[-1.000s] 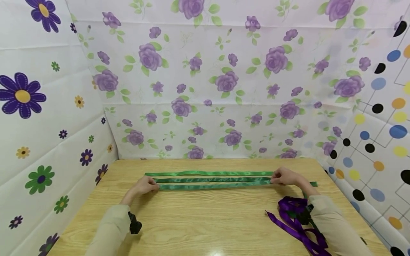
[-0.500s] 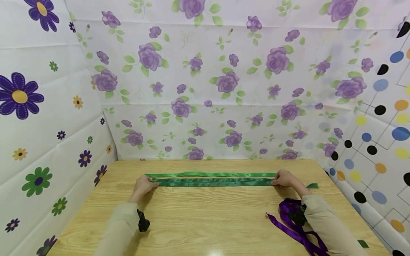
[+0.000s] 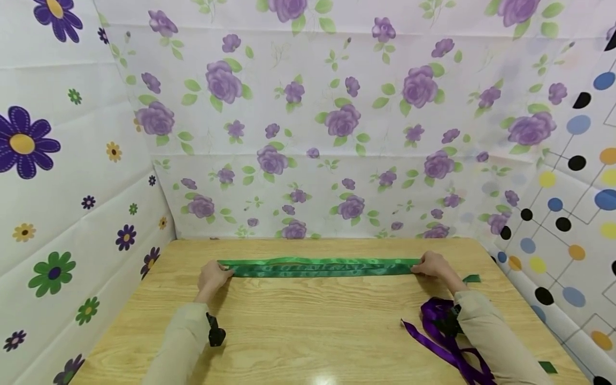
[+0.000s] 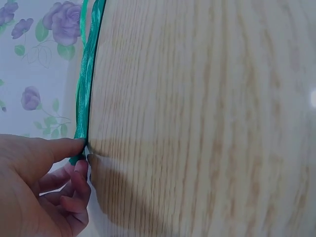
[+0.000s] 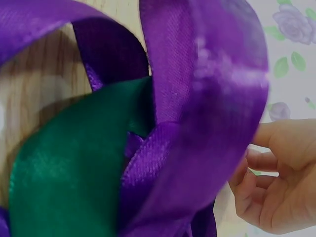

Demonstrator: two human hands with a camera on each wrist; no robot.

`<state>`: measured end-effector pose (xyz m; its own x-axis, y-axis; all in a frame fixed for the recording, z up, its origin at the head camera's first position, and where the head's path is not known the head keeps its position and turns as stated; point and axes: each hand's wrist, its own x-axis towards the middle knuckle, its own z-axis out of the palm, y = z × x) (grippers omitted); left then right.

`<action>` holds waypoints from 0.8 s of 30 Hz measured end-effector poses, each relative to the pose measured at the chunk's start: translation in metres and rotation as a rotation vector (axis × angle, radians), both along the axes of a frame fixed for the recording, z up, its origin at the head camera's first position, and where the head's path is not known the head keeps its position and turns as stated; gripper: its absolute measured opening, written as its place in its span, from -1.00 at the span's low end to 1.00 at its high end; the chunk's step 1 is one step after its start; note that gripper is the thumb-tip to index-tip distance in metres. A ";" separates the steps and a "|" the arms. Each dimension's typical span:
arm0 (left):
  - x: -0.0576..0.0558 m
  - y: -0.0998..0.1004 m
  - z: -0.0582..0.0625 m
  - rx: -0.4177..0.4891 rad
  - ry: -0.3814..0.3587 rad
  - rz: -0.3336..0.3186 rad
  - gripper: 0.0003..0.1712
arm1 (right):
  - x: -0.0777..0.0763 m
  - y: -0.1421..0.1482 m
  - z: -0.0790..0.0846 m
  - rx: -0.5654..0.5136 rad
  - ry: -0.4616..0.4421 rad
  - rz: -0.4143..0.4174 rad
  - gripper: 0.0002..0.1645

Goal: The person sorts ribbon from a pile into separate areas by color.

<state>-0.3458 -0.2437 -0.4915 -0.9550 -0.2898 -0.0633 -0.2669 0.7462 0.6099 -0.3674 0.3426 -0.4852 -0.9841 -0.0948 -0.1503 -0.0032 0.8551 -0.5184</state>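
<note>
Two lengths of dark green satin ribbon (image 3: 317, 272) lie side by side across the back of the table, a brighter green ribbon (image 3: 308, 261) along their far edge. At their left end, my left hand (image 3: 212, 276) pinches the dark green ribbon. The left wrist view shows its thumb (image 4: 69, 146) pressing the green strands (image 4: 85, 98) against the fingers. My right hand (image 3: 431, 266) pinches the right end. In the right wrist view a purple ribbon (image 5: 222, 98) loops in front of that hand and partly hides its fingertips.
A tangled purple ribbon (image 3: 427, 307) lies by my right forearm, with green ribbon (image 5: 64, 163) among its loops. Short green ends (image 3: 472, 278) show right of my right hand and near the table's right edge. Patterned cloth (image 3: 337, 160) hangs behind the table.
The near dark green length has come up against the other one, closing the gap. Both hands then shift the pair slightly away from me, up to the brighter green ribbon.
</note>
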 end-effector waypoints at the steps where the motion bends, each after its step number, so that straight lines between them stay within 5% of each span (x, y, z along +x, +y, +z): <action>1: 0.000 -0.001 0.001 -0.006 0.003 0.006 -0.64 | 0.001 0.000 0.002 0.000 -0.003 -0.003 -0.45; 6: 0.002 -0.006 0.002 -0.019 0.008 0.023 -0.70 | 0.000 0.005 0.002 0.013 -0.009 -0.023 -0.52; 12: 0.004 -0.011 -0.001 -0.010 0.018 0.012 -0.49 | 0.002 0.009 0.000 0.015 -0.024 -0.050 -0.57; 24: 0.005 -0.006 0.013 -0.085 0.060 -0.062 -0.40 | 0.006 -0.003 0.014 0.046 0.032 0.039 -0.63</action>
<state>-0.3404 -0.2493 -0.4787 -0.9727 -0.2315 0.0170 -0.1830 0.8098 0.5574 -0.3610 0.3401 -0.4711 -0.9842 -0.1267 -0.1235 -0.0528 0.8767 -0.4780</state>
